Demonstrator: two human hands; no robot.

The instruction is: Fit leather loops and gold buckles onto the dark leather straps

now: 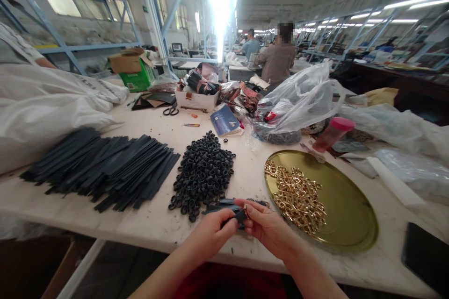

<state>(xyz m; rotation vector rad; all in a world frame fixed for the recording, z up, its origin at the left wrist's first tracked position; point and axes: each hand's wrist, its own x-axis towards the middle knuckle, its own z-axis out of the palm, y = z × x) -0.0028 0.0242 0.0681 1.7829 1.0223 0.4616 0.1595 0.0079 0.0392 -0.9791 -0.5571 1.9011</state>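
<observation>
Near the table's front edge, my left hand (215, 231) is closed on a dark strip (239, 216). My right hand (264, 224) pinches a small gold buckle (246, 211) at the strip's end, and the two hands nearly touch. More dark strips (224, 204) lie just behind my fingers. Beyond them is a heap of small black loops (205, 170). A wide pile of long dark strips (108, 168) covers the left of the table. To the right, a round gold tray (351, 210) bears a heap of gold buckles (300, 198).
Behind the piles are scissors (170, 111), a blue booklet (225, 120), a white box (196, 102) and a clear plastic bag (298, 98). A pink-lidded jar (333, 134) stands behind the tray. A dark flat object (426, 254) lies at far right. People sit farther back.
</observation>
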